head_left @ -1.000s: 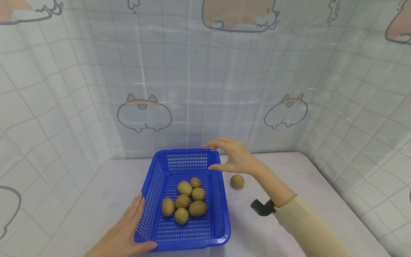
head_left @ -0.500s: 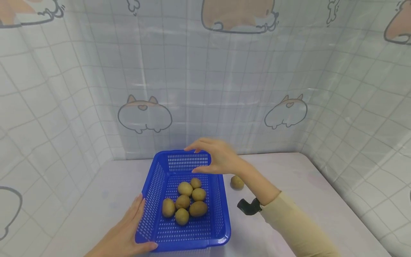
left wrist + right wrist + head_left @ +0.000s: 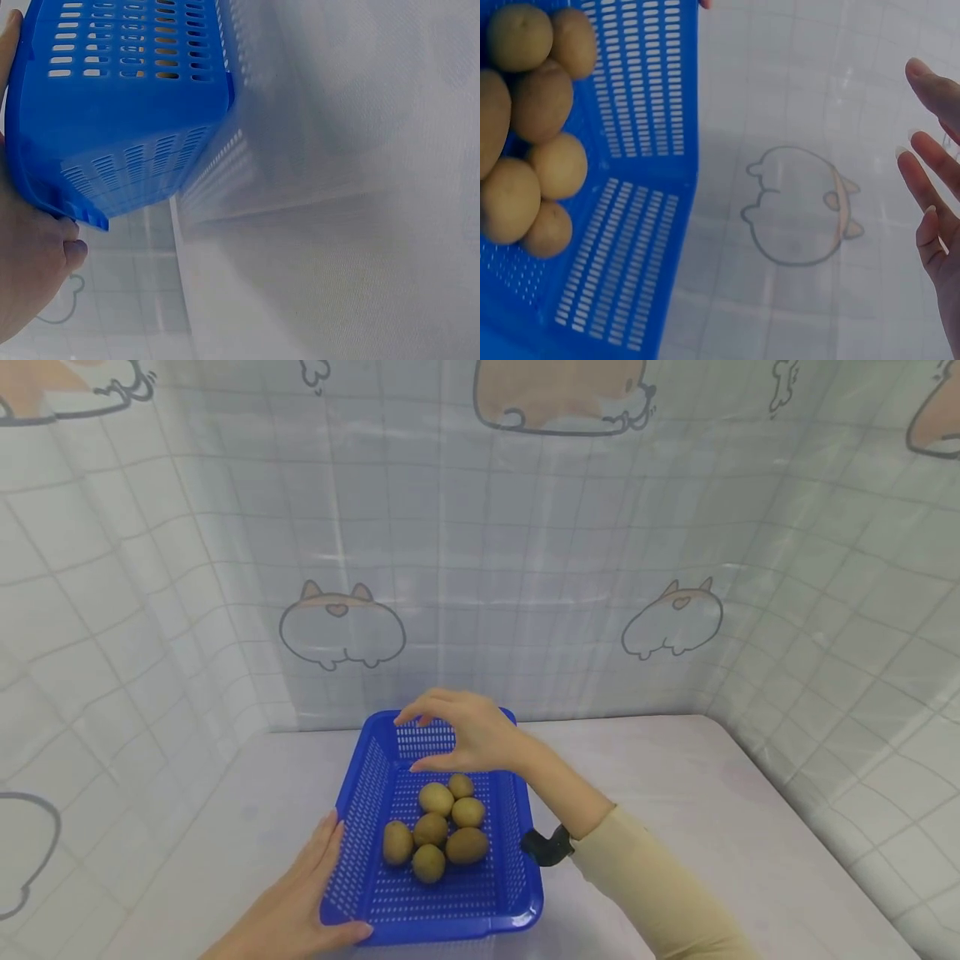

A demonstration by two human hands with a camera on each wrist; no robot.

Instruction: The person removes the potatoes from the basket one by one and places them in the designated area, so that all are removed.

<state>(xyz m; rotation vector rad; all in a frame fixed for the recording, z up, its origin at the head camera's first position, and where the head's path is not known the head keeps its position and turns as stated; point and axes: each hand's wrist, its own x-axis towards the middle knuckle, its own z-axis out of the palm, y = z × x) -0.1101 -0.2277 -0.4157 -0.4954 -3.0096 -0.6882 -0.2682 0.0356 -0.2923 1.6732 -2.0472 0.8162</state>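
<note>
A white curtain with a grey grid and cartoon dog drawings [image 3: 341,628] hangs around a pale, smooth table [image 3: 675,793] on three sides. On the table, a little left of the middle, stands a blue plastic basket with perforated walls [image 3: 360,810]. Inside it lie seven brown, oval kiwi fruits [image 3: 438,827], close together and touching each other near the centre of the basket floor.

The left hand [image 3: 296,906] lies at the near left corner of the basket. The palm presses flat against the left wall, the fingers are straight, and the thumb hooks around the front corner under the rim. In the left wrist view the same hand [image 3: 30,277] touches the rim from below.

The right hand [image 3: 461,735] hovers over the far end of the basket, above the fruits, and holds nothing. Its fingers are spread and gently bent, the thumb below them, palm turned to the left. The forearm, in a beige sleeve [image 3: 652,893], crosses the right wall of the basket. A black wrist mount [image 3: 546,846] sits just beside this wall.
</note>
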